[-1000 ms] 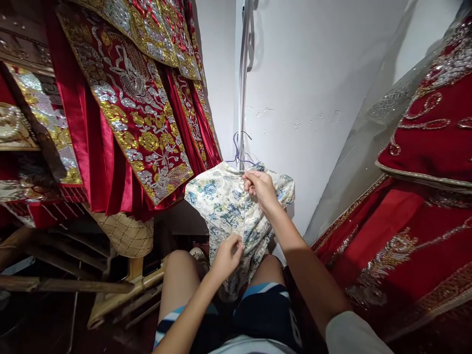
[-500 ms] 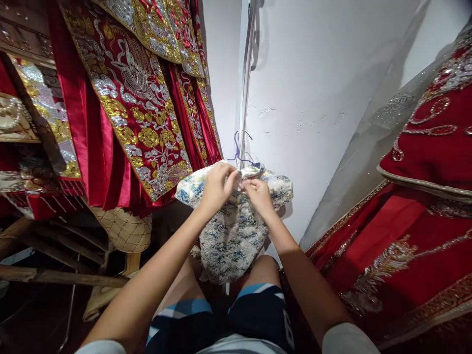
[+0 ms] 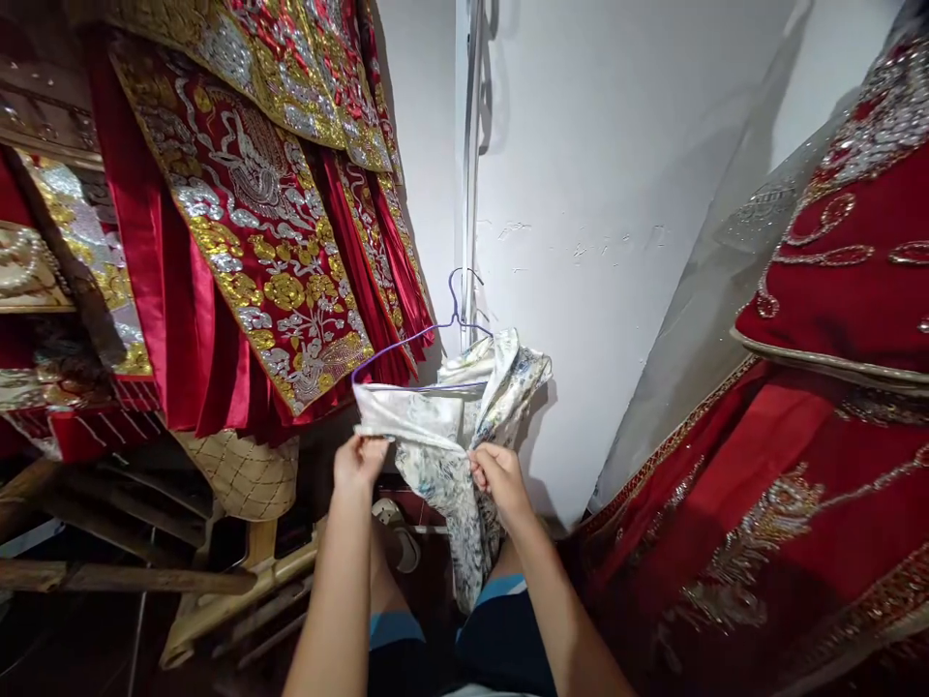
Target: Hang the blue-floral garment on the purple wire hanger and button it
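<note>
A purple wire hanger hangs by its hook near a metal pole. The white floral garment drapes over the hanger's right side, while the hanger's left arm is bare above the cloth. My left hand pinches the garment's edge below the hanger's left end. To the right, my right hand grips the cloth near the middle of the opening. The pale inner side of the cloth shows between both hands.
Red embroidered garments hang at the left, above a wooden chair. More red beaded dresses stand at the right. Behind is a white wall. A light shoe shows on the floor.
Both hands have moved down and apart from the collar. The garment's left side has come off the hanger's left arm and been pulled open, showing its pale inside.
</note>
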The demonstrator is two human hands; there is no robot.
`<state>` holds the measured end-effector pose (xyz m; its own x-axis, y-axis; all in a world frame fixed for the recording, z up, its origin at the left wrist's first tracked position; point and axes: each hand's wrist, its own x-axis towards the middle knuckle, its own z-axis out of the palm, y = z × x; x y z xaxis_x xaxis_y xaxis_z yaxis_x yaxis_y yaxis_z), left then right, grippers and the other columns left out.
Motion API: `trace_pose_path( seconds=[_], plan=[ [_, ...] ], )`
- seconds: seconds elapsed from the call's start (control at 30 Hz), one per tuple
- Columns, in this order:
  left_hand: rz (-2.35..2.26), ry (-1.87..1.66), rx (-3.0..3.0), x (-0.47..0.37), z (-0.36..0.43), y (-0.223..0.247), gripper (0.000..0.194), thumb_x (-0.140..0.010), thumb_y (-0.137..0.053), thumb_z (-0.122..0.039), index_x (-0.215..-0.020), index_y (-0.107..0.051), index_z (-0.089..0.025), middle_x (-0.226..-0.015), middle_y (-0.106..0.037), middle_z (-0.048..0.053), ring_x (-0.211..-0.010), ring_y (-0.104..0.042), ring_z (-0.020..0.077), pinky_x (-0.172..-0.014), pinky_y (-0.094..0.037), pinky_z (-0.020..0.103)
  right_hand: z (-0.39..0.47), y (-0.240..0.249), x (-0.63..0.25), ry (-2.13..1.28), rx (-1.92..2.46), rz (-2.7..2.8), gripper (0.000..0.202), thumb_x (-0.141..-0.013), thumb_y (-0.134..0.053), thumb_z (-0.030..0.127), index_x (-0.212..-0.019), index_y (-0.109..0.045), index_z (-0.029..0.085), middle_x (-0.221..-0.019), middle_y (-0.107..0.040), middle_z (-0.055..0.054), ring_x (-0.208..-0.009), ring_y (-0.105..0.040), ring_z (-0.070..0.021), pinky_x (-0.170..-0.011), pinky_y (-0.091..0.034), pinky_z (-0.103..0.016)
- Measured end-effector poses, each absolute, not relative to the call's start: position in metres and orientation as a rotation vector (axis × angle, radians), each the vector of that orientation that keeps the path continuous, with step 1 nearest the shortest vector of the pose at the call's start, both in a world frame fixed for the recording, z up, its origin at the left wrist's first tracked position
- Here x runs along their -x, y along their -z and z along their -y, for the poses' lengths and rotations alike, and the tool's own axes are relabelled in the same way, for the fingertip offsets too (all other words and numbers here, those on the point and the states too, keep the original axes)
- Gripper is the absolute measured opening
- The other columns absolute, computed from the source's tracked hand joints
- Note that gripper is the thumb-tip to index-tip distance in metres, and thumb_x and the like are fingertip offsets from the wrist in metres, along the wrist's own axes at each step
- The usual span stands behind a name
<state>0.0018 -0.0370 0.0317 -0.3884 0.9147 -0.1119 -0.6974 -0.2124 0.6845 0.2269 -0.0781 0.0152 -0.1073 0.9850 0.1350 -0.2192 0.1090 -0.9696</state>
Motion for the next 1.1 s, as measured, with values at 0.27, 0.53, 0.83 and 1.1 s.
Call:
trace_pose_path(
  seconds=[0.27,0.53,0.83,1.1],
  plan=[
    [-0.577,-1.672,-0.186,-0.057,0.092,0.006,0.018,-0.091,-0.049,-0.017,-0.081,-0.063,-0.018,-0.083,-0.075,0.005,-0.083,-0.073,0.0183,-0.089,-0.056,0.034,0.089,0.025,-0.275,-1.36,1.094,1.459,0.033,-0.078,-0.062,0.04,-0.053,-0.052,0.02,-0.044,-0.039,0.005,-0.043,-0.031,-0.0086,-0.045,-0.023,-0.025],
    [-0.813,-1.632,-1.176,-0.113,0.118,-0.035,0.025,-0.09,-0.058,-0.046,-0.083,-0.059,-0.022,-0.128,-0.067,0.011,-0.126,-0.058,0.0295,-0.106,-0.044,0.045,0.111,-0.009,-0.245,-1.767,0.684,1.399,0.053,-0.084,-0.055,0.07,-0.113,-0.06,0.026,-0.084,-0.064,-0.003,-0.065,-0.061,-0.0179,-0.061,-0.05,-0.032],
    [-1.149,-1.227,-1.638,-0.079,0.126,-0.011,0.039,-0.096,-0.043,-0.055,-0.116,-0.059,-0.025,-0.106,-0.069,0.005,-0.097,-0.063,0.0236,-0.088,-0.049,0.033,0.085,-0.027,-0.241,-1.47,0.823,1.732,0.007,-0.071,-0.063,0.022,-0.074,-0.066,0.017,-0.067,-0.061,0.001,-0.063,-0.053,-0.0142,-0.06,-0.041,-0.025],
    [-1.531,-0.503,-2.144,-0.017,0.13,-0.015,0.046,-0.092,-0.044,-0.058,-0.079,-0.066,-0.02,-0.081,-0.071,0.007,-0.078,-0.064,0.0278,-0.074,-0.045,0.033,0.012,-0.083,-0.276,-0.78,0.735,1.398,0.013,-0.071,-0.06,0.028,-0.074,-0.068,0.019,-0.081,-0.071,-0.006,-0.083,-0.065,-0.0218,-0.086,-0.049,-0.034]
  ],
)
